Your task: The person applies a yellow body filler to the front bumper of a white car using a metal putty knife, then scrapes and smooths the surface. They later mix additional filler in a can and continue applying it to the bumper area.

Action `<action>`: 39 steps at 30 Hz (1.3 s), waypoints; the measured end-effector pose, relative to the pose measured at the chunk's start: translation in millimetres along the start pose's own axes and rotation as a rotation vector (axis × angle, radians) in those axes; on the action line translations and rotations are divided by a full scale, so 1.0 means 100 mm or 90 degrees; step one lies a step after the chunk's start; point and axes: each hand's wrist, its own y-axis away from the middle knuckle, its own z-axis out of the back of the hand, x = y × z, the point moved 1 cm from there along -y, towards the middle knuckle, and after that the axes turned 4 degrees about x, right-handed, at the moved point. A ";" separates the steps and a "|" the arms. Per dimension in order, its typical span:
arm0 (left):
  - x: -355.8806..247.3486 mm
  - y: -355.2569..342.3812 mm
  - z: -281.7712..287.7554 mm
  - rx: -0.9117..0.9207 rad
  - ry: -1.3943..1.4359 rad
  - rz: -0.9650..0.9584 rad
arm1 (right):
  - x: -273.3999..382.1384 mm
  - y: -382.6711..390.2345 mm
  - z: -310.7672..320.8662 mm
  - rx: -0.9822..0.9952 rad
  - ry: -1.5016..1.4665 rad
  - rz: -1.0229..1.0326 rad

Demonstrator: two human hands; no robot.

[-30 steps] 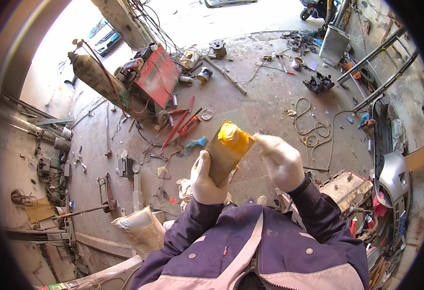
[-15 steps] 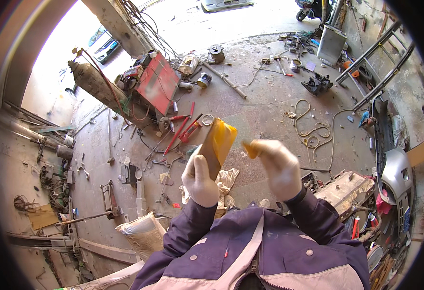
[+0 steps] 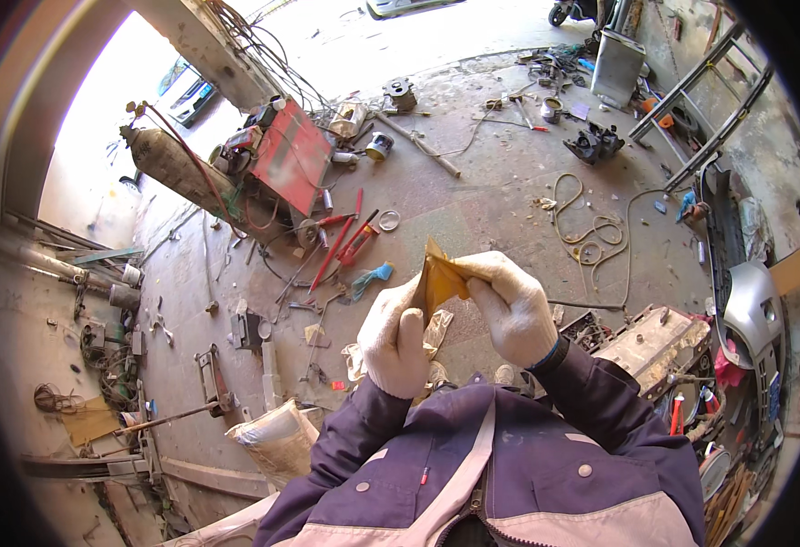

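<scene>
My left hand [image 3: 394, 339], in a white work glove, is closed round a thin sheet [image 3: 442, 282], yellow and glossy on one side and dark brown on the other. Whether it is film, paper or a packet I cannot tell. My right hand [image 3: 515, 308], also gloved, pinches the sheet's right edge between thumb and fingers. Between the hands the sheet stands folded, its pointed tip upward. Both hands are in front of my chest, and the fingers hide the sheet's lower part. Pale cloths [image 3: 436, 330] show on the floor beneath.
Left of centre lie red-handled tools [image 3: 338, 242] and a blue glove or rag [image 3: 372, 279]. Beyond them stand a red panel [image 3: 292, 157] and a gas cylinder [image 3: 177, 170]. A coiled hose [image 3: 591, 228], a dirty metal block [image 3: 648, 343] and a ladder [image 3: 705, 105] are on the right.
My right hand has come left from apart and now grips the sheet, which has sunk and folded. The small yellow piece seen in its fingers before is no longer distinct.
</scene>
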 end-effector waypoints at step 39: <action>0.80 -0.34 0.44 -0.084 0.593 0.327 | 0.03 -0.60 -0.60 -0.035 0.553 0.264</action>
